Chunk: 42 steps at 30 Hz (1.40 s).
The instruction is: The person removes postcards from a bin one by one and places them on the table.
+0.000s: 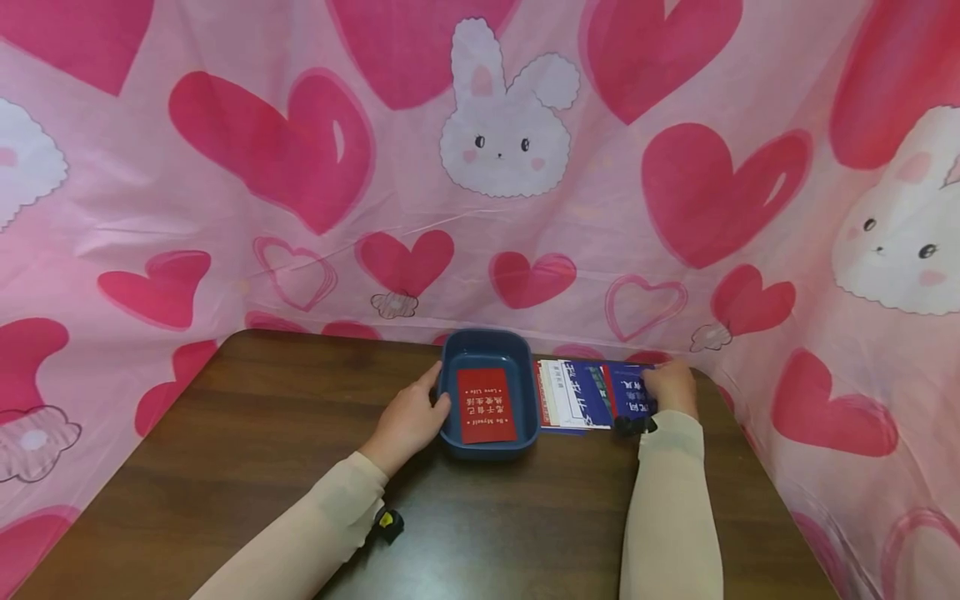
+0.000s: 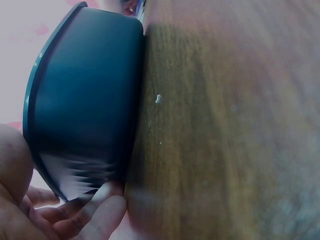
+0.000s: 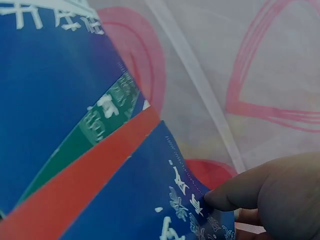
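Observation:
My left hand (image 1: 408, 418) grips the left side of a dark blue plastic tray (image 1: 491, 452), with fingers against its outer wall in the left wrist view. A red card (image 1: 487, 407) printed with white characters lies face up in the tray. To the right of the tray, several overlapping printed cards (image 1: 557, 392) are fanned out on the table. My right hand (image 1: 672, 387) pinches the edge of the rightmost blue card (image 3: 145, 195), its thumb on the printed face. Just left of that card, red and green cards (image 3: 102, 120) show as narrow strips.
The brown wooden table (image 1: 480, 525) ends just behind the tray and cards. A pink curtain (image 1: 420, 208) with hearts and rabbits hangs along the back and sides. Black straps with small devices sit at both wrists.

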{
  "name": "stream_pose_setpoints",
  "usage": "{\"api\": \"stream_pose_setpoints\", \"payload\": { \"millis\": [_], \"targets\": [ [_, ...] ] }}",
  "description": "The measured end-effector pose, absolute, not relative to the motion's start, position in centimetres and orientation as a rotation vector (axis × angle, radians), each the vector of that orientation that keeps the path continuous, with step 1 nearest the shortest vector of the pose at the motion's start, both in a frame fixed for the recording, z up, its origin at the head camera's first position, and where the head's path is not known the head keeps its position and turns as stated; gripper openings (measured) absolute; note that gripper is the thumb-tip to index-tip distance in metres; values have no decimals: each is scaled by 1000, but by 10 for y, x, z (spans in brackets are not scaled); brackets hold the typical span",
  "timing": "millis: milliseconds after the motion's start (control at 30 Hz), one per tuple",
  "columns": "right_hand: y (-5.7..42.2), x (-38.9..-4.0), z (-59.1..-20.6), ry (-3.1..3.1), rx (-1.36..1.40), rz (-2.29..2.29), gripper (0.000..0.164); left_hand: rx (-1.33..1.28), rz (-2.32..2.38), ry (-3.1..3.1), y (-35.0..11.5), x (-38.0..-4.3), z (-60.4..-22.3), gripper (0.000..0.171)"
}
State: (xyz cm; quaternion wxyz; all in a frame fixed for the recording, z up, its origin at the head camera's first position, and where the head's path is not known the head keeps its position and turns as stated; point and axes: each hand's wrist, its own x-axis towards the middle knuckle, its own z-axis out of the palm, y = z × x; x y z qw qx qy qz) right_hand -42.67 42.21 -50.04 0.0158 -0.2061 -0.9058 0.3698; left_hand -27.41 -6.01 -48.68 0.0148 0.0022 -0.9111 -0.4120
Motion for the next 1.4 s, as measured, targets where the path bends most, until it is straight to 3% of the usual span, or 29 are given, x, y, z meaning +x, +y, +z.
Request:
{"api": "stream_pose_setpoints", "payload": {
  "millis": [267,533,733,867,967,1100,1400],
  "targets": [
    [395,-397,-478,-2822,-657,1051,49,11,-1297,-2831,-58,-272,-487,76],
    [388,-399,-472,-2810,-667,1181,39,6,-1309,-2827,-58,-270,-487,76],
    [382,-432,-481,-2820,-323,1104,36,0,-1332,-2822,-59,-270,-488,76],
    [353,-418,-456,-2892,-156,1199,45,3,-1325,-2824,-59,-269,-488,76],
    [337,-411,-444,-2912,-89,1201,40,10,-1311,-2825,-57,-269,-487,76],
    [323,-415,-442,-2917,8,1126,35,21,-1316,-2824,-56,-270,-486,76],
    [284,-409,-430,-2977,179,1130,42,32,-1327,-2825,-55,-274,-490,75]
  ]
}}
